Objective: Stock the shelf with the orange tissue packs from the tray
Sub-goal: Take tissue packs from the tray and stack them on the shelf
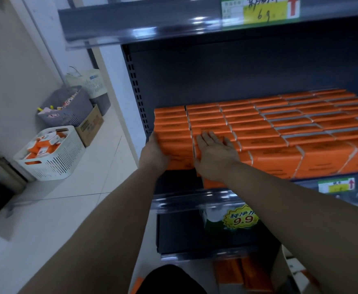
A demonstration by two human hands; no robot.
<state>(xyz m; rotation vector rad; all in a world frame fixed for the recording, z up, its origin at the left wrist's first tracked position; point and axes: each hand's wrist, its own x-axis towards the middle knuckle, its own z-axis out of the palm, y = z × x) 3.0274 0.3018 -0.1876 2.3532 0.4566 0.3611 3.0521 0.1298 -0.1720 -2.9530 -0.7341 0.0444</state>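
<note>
Both hands are on the stock. My left hand [155, 150] lies against the left end of the front-left pack [179, 145], fingers straight along its side, gripping nothing. My right hand [215, 154] lies palm-down on top of the next column to the right, fingers extended and slightly spread, also open. The orange tissue packs [258, 132] fill the dark shelf [195, 200] in tight rows from the near edge to the far back and off to the right. A yellow-green price tag [336, 184] sits on the near rail at right. Another shelf [131, 20] hangs above. On the pale tiled floor [67, 209] to the left, against the wall, stands the white slotted tray [67, 158], holding more orange packs. Beyond it are a cardboard box [91, 126] and a grey basket [67, 102].
</note>
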